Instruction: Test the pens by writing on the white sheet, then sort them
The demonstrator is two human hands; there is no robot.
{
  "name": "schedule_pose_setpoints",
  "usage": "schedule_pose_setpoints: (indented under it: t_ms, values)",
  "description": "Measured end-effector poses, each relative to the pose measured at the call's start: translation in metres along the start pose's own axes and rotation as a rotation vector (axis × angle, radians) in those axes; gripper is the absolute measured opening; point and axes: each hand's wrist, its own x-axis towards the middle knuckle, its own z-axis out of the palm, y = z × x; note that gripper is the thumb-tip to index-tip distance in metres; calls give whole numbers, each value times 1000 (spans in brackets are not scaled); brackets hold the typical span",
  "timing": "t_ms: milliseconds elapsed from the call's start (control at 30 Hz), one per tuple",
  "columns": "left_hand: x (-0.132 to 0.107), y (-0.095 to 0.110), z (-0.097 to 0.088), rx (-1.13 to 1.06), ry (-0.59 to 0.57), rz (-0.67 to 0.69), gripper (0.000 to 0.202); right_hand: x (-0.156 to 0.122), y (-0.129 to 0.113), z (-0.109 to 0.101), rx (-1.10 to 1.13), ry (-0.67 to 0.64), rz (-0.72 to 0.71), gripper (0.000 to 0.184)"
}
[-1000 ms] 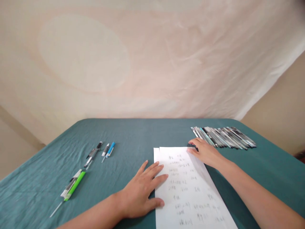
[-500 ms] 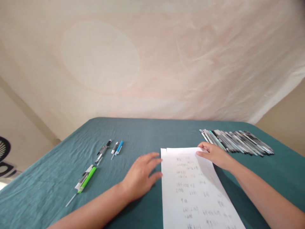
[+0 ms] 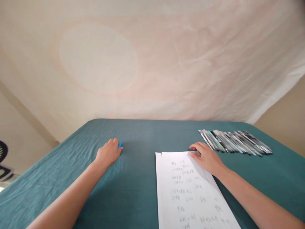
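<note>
My left hand (image 3: 109,154) is down on the cloth at the left, its fingers curled round a blue pen (image 3: 120,145). Only a short end of that pen shows beside the thumb. My left hand and forearm cover the spot where other pens lay. My right hand (image 3: 206,157) rests at the far right corner of the white paper (image 3: 166,187), with thumb and forefinger slightly apart. Handwriting fills the paper, and a notch at its far left corner suggests more than one sheet.
A row of several pens (image 3: 234,142) lies side by side at the far right, just beyond my right hand. Green cloth (image 3: 140,178) covers the table. Behind its far edge hangs a pale sheet (image 3: 154,63). A black-and-white object (image 3: 4,159) shows at the left edge.
My left hand has left the paper's side, reached left and forward, and closed on the blue pen. My right thumb and forefinger have parted at the paper's corner.
</note>
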Motion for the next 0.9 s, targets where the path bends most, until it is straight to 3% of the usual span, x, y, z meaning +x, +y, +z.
schedule_pose_setpoints:
  t_ms: [200,567,800,900]
  values:
    - [-5,13,-3,-41,-27,145,28,1,4,1,15,-45,-46,12]
    - [-41,73,-12,-472,-79,328,31,9,0,13,95,11,-21,9]
    - [-53,86,-21,-787,-396,242,39,10,1,15,89,31,-19,5]
    - [-54,86,-24,-813,-430,232,40,10,2,16,87,30,-25,6]
